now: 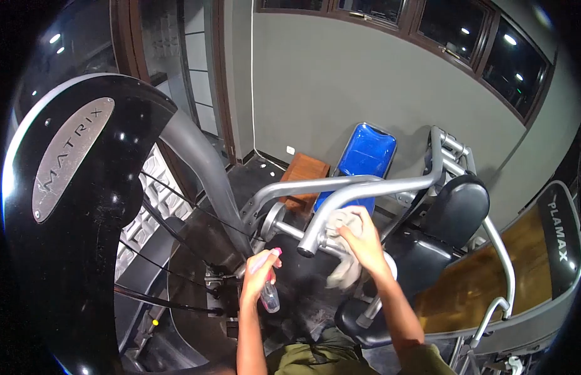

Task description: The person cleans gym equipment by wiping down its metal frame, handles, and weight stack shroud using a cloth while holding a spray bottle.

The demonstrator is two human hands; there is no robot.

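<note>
the left hand [260, 275] closes round the upper part of a pink-topped bottle [271, 299], seemingly so its fingers sit near the top. the right hand [365, 247] grips a bunched pale cloth [345, 274] beside the silver bar [359, 191], probably gathered for a firmer hold; contact is unclear.

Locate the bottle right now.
In the head view, the bottle is just left of centre in the lower half, held in the left hand, left of the cloth in the right hand.
</note>
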